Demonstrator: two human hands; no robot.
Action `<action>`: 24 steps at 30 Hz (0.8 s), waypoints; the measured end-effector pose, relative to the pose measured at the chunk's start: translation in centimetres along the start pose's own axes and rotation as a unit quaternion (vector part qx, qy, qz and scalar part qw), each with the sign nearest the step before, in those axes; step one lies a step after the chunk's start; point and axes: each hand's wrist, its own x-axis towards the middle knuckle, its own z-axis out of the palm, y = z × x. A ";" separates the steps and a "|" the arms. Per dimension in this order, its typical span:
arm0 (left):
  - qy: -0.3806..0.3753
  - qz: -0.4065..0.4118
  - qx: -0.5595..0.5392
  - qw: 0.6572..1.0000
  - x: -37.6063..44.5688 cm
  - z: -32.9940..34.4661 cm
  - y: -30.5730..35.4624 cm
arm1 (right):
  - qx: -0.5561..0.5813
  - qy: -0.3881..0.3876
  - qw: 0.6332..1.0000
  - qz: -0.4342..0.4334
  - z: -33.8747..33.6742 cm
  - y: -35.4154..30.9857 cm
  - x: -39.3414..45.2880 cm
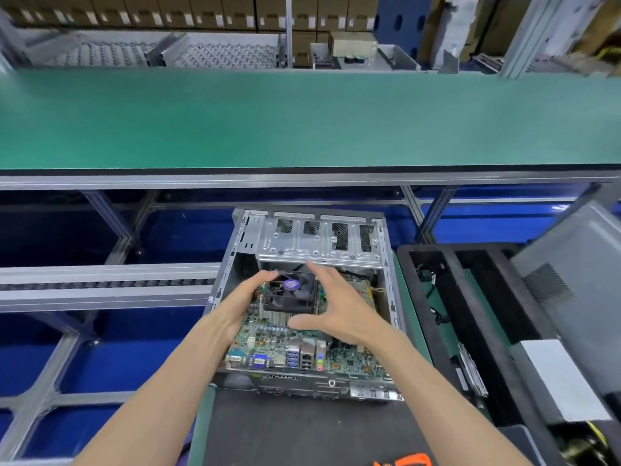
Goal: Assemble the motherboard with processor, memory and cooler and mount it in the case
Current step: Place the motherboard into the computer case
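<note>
Two bare forearms reach forward from the bottom of the view toward an open computer case. Biggest thing in the room is the long green conveyor belt (pixel 302 119), running straight across, with stacked cardboard boxes (pixel 188 11) behind it and an aluminium frame beneath. Below the belt sits the metal case (pixel 391 297), lying open side up on a dark mat (pixel 285 432), its drive cage (pixel 319 240) at the far end. To the right is a black foam tray (pixel 470 297) with a few cables in its slots, and a grey side panel (pixel 571 274) leans over the tray's right part.

Inside the case lies the motherboard (pixel 353 361), green, its rear ports toward the near wall of the case. Whether it is fully seated on its mounts I can't tell from here. On the board stands the cooler (pixel 292 294), a black fan with a purple hub sticker over a finned heatsink.

The left hand (pixel 242 297) is curled against the cooler's left side, fingers hooked around its far left corner. The right hand (pixel 332 307) is spread open on the cooler's right side, fingers stretched along the far edge and thumb pointing left across the near edge; it seems to brace the cooler rather than clench it. An orange-handled tool (pixel 410 460) peeks in at the bottom edge.
</note>
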 end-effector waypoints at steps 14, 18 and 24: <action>0.019 -0.042 -0.042 0.998 1.7 0.7 0.9 | 0.055 0.030 0.998 0.027 0.2 0.9 4.8; -0.008 -0.073 -0.059 0.996 2.3 1.0 1.3 | 0.077 0.049 0.996 0.010 0.5 2.0 5.0; -0.009 -0.060 -0.080 0.995 3.0 1.2 0.7 | 0.034 0.079 0.996 -0.017 1.6 3.4 5.3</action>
